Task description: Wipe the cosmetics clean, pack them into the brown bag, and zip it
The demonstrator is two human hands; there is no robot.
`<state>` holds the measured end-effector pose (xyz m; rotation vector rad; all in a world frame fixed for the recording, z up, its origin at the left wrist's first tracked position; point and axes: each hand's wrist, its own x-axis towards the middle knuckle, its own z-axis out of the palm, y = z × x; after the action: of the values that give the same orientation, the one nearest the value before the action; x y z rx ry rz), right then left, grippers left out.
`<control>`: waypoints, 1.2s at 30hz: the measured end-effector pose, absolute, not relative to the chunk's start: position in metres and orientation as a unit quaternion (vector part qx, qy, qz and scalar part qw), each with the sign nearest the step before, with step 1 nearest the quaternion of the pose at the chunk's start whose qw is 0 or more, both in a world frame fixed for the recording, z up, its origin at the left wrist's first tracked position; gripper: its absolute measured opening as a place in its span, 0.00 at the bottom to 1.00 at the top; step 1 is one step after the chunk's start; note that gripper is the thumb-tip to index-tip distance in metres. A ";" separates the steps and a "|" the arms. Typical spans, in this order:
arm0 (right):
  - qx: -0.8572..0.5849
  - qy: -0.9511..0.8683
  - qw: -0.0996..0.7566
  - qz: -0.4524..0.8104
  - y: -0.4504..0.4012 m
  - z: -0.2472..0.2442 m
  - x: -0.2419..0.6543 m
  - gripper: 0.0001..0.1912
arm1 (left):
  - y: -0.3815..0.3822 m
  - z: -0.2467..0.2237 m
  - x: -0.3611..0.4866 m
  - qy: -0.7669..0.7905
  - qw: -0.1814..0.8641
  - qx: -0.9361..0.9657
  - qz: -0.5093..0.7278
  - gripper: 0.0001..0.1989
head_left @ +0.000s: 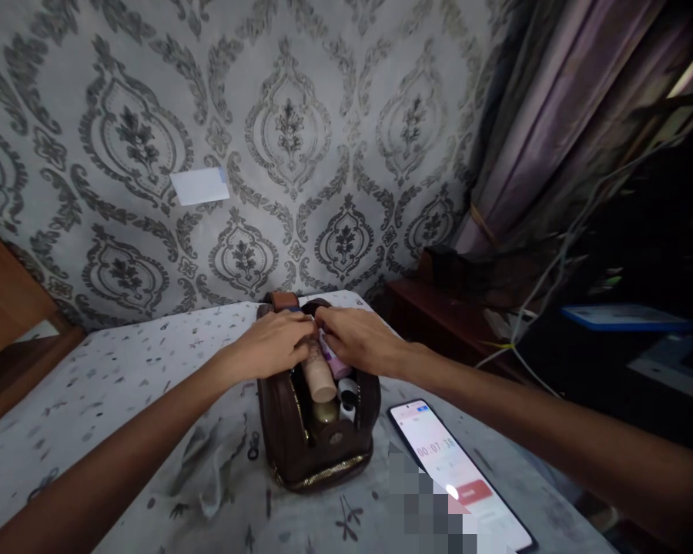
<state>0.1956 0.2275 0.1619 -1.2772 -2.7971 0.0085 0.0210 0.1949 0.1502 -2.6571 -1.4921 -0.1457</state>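
Note:
A brown leather bag (280,438) stands on the bed with its brass zipper undone and its top gaping. My left hand (277,340) bends over the bag's far left side, fingers curled by the upper end of a beige tube (320,381). Opposite it, my right hand (355,336) is closed at the far right of the opening, beside a pink-purple tube (339,364). What the fingertips of either hand grip is hidden. Lower in the bag sit a round gold-coloured container (325,415) and a small white bottle with black on it (347,398).
A phone (439,438) showing a running timer lies right of the bag on the patterned bedsheet (167,377). Patterned wallpaper (289,146) rises behind. On the right are a dark red table (404,296), white cables (546,269) and a curtain (560,100). A wooden frame (11,308) stands left.

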 end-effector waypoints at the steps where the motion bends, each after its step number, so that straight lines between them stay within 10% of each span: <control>1: -0.419 -0.907 0.031 0.007 0.229 0.162 0.196 0.13 | 0.195 0.150 0.021 -0.490 0.044 -0.870 -0.047 0.10; 19: -0.424 -0.851 0.229 0.210 0.250 0.155 0.206 0.13 | 0.200 0.157 0.025 -0.416 -0.019 -0.908 -0.048 0.23; 36: -0.344 -0.428 0.429 0.717 0.232 0.158 0.179 0.09 | 0.158 0.182 0.049 -0.452 -0.129 -0.851 -0.235 0.18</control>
<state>0.1790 0.2315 0.1578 -0.8598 -1.0690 1.7886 0.0492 0.1583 0.1825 -2.9173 -1.5490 -0.8048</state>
